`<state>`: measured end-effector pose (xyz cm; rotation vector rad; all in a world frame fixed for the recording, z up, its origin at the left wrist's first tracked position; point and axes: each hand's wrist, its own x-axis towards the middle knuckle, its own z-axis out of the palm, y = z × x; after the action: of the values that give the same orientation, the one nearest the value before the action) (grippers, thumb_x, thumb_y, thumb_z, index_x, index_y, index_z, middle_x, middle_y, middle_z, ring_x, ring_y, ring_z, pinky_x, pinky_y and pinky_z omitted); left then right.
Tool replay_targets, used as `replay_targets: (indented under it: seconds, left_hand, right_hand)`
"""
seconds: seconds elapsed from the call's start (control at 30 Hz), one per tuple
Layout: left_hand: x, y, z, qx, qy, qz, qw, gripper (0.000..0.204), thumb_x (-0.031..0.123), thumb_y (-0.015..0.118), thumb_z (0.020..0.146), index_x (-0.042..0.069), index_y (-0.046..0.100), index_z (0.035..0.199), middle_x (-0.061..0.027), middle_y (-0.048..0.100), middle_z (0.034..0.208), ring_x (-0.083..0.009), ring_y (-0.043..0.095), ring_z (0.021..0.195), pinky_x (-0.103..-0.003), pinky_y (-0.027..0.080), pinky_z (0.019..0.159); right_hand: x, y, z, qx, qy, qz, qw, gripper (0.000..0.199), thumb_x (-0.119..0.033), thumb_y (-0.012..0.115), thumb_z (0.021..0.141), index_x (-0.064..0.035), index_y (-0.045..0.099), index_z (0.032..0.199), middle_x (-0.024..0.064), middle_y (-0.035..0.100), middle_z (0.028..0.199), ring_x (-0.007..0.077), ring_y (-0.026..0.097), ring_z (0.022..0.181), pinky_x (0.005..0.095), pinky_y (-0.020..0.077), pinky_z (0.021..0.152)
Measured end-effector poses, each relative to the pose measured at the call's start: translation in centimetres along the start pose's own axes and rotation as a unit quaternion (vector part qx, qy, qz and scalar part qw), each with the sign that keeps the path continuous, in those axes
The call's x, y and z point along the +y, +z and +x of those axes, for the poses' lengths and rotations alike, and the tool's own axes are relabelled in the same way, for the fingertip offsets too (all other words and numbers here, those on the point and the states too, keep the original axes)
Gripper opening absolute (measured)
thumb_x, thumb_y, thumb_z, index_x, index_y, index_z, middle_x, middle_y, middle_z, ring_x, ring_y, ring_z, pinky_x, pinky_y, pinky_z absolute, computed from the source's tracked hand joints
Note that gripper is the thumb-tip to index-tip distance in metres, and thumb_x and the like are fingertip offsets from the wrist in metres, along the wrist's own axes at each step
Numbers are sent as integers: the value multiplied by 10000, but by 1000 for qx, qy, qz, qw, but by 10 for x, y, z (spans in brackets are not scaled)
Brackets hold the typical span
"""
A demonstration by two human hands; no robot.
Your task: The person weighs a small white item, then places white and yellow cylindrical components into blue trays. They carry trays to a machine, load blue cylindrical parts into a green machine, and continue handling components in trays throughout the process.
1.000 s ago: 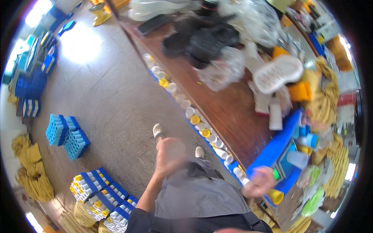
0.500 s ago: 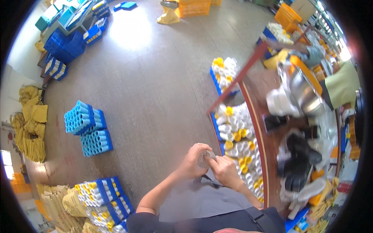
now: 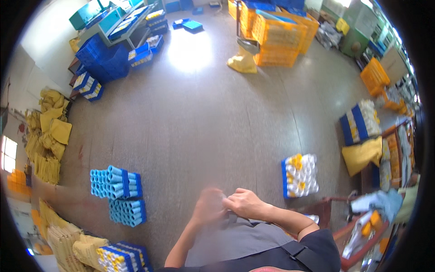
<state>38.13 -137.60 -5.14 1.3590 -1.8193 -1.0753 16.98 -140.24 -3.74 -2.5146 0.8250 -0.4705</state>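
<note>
Apparently, close two-handed work is in hand: the left hand (image 3: 209, 207) is blurred, and the right hand (image 3: 247, 204) is just beside it at 3 o'clock, in front of the apron (image 3: 240, 242). The right fingers curl inward; whether either hand grasps anything, I cannot tell; any held thing would sit between them. Blue tubes (image 3: 126, 212) stand at 9 o'clock, white and yellow tubes (image 3: 301, 174) at 2. The next move seems to call for both hands together.
</note>
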Motion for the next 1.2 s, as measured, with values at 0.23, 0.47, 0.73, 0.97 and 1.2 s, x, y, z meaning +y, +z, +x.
replay_targets:
  seconds: [0.23, 0.47, 0.73, 0.97, 1.2]
  left_hand:
    - [-108, -87, 305, 21, -51, -105, 993, 841, 171, 890, 728, 35, 424, 1415, -167, 531, 1375, -270, 533, 1289, -399, 452, 1072]
    - [-136, -214, 678, -49, 49, -94, 993, 952, 203, 839, 783, 88, 300, 1560, -151, 473, 1493, -291, 451, 1392, -471, 365, 1155]
    - [-457, -270, 1011, 77, -193, 112, 972, 696, 320, 771, 863, 3, 492, 1417, -217, 626, 1299, -303, 619, 1201, -417, 495, 1016]
    - [-607, -318, 912, 127, -719, -129, 671, 339, 343, 742, 863, 15, 704, 941, -134, 699, 827, -268, 656, 679, -429, 522, 603]
    - [-645, -382, 1069, 187, -751, -132, 619, 242, 266, 655, 901, 57, 677, 1021, -126, 654, 854, -302, 621, 733, -417, 512, 690]
  right_hand:
    - [253, -49, 237, -43, -10, -35, 998, 91, -142, 620, 820, -97, 565, 877, 86, 621, 738, 287, 644, 740, 413, 511, 703]
    - [484, -181, 389, 95, 189, -122, 970, 30, -105, 620, 861, -123, 603, 845, 49, 631, 676, 231, 660, 667, 361, 462, 648]
    - [819, -279, 607, 144, 288, -175, 931, 126, -141, 724, 856, -101, 614, 811, 105, 659, 669, 307, 642, 619, 408, 470, 650]
    - [1041, -393, 905, 134, 179, -84, 971, 111, -142, 701, 877, -89, 605, 855, 110, 692, 731, 288, 665, 666, 385, 471, 678]
    - [1276, -437, 1190, 99, 179, -65, 977, 109, -153, 723, 874, -94, 637, 905, 132, 703, 770, 326, 676, 722, 430, 520, 710]
